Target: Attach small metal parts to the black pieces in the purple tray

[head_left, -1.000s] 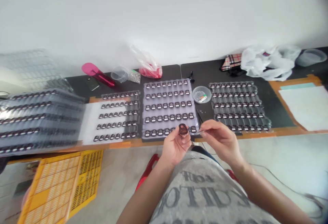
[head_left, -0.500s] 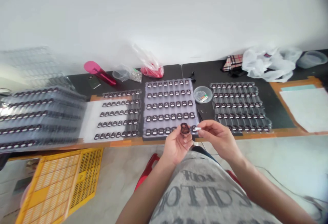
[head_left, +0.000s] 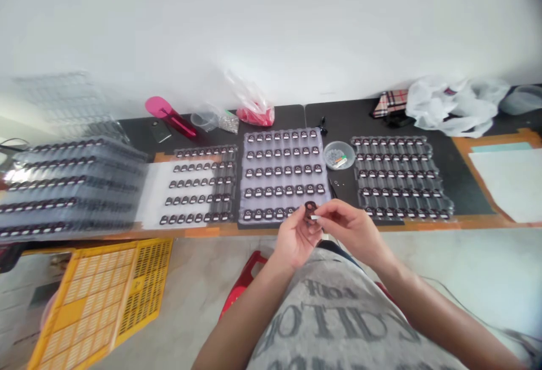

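Note:
Between the thumb and fingers of my left hand [head_left: 297, 238] is a small dark rounded part [head_left: 310, 208] with a ring-shaped opening. My right hand [head_left: 348, 226] pinches a small white piece [head_left: 314, 217] right at that part; whether the two touch I cannot tell. Both hands are over the front edge of a pale lavender tray [head_left: 283, 143], which holds rows of similar dark parts with white marks. My fingers hide some of the tray's front row. A round clear tub [head_left: 339, 156] with small bits in it stands just beyond my right hand.
To the right lies another clear tray [head_left: 395, 183] of dark parts; a further tray [head_left: 224, 189] lies left, near a tall tray stack [head_left: 101, 183]. Bags, including a white plastic bag [head_left: 453, 104], line the back. A yellow crate [head_left: 105, 291] stands below the table.
My right hand has moved left, bringing the white piece from beside the dark part up to it. The view has shifted slightly.

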Available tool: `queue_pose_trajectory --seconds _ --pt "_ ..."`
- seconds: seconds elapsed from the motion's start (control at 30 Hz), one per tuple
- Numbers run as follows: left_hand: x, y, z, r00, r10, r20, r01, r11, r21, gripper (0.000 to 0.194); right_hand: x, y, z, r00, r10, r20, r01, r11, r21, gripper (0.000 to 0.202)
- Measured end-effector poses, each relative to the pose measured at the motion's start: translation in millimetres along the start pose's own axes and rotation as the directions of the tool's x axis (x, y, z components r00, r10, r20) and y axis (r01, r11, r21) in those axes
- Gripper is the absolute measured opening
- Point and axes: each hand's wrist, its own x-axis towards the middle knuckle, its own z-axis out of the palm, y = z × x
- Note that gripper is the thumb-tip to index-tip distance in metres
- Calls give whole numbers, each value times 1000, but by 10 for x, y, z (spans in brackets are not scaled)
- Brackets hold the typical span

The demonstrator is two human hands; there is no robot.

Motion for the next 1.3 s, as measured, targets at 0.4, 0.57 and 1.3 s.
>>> queue_pose_trajectory --seconds 0.4,0.57,1.3 --pt "15 -14 -2 1000 19 -9 -19 1000 9 14 -18 30 35 953 -297 -66 262 911 -319 12" --pt "30 -13 -38 999 21 32 -21 1000 -9 16 -23 36 36 929 -363 -70 312 873 -376 13" --pt "26 -19 -49 999 37 33 -38 999 32 15 -30 178 41 797 -603 6 465 609 -643 18"
